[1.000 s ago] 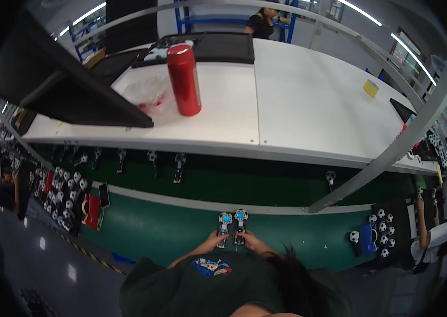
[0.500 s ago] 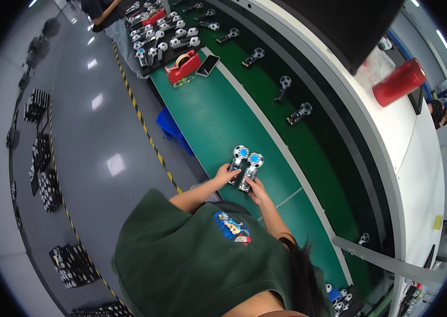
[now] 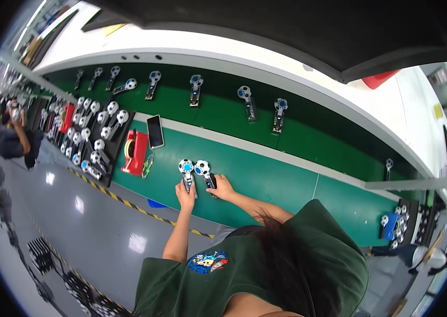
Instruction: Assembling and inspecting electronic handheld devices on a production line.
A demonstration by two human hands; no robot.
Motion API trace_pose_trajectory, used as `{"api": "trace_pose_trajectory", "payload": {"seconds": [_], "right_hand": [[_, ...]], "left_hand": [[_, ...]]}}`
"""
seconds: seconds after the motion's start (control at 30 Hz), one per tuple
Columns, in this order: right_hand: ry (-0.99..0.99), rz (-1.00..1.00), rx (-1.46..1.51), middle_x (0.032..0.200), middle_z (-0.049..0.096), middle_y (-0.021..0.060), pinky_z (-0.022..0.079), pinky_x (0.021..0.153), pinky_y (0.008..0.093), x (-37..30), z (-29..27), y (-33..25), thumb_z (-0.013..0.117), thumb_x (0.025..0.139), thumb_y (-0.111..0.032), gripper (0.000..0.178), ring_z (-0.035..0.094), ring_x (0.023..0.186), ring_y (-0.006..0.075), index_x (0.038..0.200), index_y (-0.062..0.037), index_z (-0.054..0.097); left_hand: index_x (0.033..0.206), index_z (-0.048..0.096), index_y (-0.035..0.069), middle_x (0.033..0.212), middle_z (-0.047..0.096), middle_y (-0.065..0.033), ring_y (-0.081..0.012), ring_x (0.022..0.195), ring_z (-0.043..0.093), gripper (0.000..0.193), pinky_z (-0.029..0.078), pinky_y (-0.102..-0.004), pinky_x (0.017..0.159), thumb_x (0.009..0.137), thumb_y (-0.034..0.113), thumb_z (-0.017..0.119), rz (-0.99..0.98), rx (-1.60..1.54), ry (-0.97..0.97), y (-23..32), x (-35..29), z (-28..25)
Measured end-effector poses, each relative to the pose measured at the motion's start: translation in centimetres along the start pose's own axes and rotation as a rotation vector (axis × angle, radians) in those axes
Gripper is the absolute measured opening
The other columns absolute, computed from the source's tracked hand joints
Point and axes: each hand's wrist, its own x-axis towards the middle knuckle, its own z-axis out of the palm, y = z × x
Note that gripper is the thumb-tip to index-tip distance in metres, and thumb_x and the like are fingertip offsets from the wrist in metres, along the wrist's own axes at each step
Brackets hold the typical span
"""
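My left hand (image 3: 185, 194) is closed on the handle of a handheld gadget (image 3: 186, 166). Its round head has a black-and-white football pattern with a blue centre, and the handle looks partly clear. My right hand (image 3: 222, 187) grips a second football-headed gadget (image 3: 201, 168), whose head shows only the football pattern on the side in view. Both are held side by side just above the green worktop (image 3: 265, 182), heads pointing away from me and nearly touching. My fingers hide parts of both handles.
Along the far green strip lie several similar gadgets (image 3: 196, 90). To the left are a red tape dispenser (image 3: 136, 152), a phone (image 3: 155, 131) and a black tray (image 3: 108, 177) full of gadgets. A blue item (image 3: 391, 226) lies among gadgets at right. A person (image 3: 12, 134) stands far left.
My view has swung round to the right, so the bench runs across the picture. The gadget in my right hand showed a blue centre before and now shows its plain football side.
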Motion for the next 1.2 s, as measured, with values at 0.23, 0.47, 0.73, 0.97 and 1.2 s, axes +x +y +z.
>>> {"api": "trace_pose_trajectory", "payload": {"seconds": [0.23,0.47,0.73,0.97,1.2], "right_hand": [[0.712,0.173,0.118,0.093,0.053,0.0168,0.045,0.075,0.0399,4.6,-10.1,9.4,0.073,0.069,-0.028,0.049,0.052,0.082,0.0318,0.105,-0.0019,0.05],[0.917,0.627,-0.008,0.097,0.053,0.0222,0.046,0.075,0.0425,9.6,-22.8,19.1,0.071,0.068,-0.033,0.057,0.055,0.083,0.0372,0.107,0.0,0.046],[0.478,0.513,0.304,0.092,0.056,0.0215,0.05,0.072,0.0418,13.1,-22.9,27.8,0.073,0.063,-0.036,0.065,0.059,0.078,0.0375,0.104,0.0043,0.043],[0.219,0.449,1.08,0.08,0.061,0.0128,0.049,0.057,0.0296,5.0,-26.9,23.1,0.064,0.075,-0.029,0.04,0.058,0.064,0.0214,0.101,-0.0013,0.052],[0.24,0.322,1.565,0.085,0.062,0.0161,0.048,0.057,0.0283,-8.3,-25.6,14.0,0.047,0.091,-0.027,0.032,0.059,0.064,0.0216,0.11,-0.0025,0.043]], "left_hand": [[0.101,0.055,-0.006,0.098,0.052,-0.0224,-0.0361,0.088,0.05,0.043,0.04,-0.0424,0.082,0.078,0.029,0.063,-0.123,0.206,-0.031,2.5,6.0,-0.3],[0.116,0.046,-0.003,0.115,0.047,-0.0231,-0.039,0.101,0.047,0.05,0.037,-0.0447,0.091,0.073,0.02,0.06,0.383,0.102,0.308,15.4,15.4,8.4],[0.102,0.056,-0.007,0.099,0.06,-0.021,-0.0357,0.087,0.057,0.048,0.045,-0.0406,0.081,0.078,0.033,0.065,0.472,-0.372,-0.287,24.4,26.6,31.5],[0.099,0.058,-0.005,0.089,0.063,-0.0173,-0.0277,0.073,0.061,0.041,0.05,-0.0332,0.067,0.08,0.03,0.063,0.342,-0.721,-0.723,27.3,23.7,33.1],[0.102,0.058,-0.002,0.081,0.064,-0.013,-0.0187,0.065,0.06,0.034,0.049,-0.0261,0.059,0.086,0.028,0.057,-0.42,-0.634,-1.107,27.0,9.2,13.9]]}}
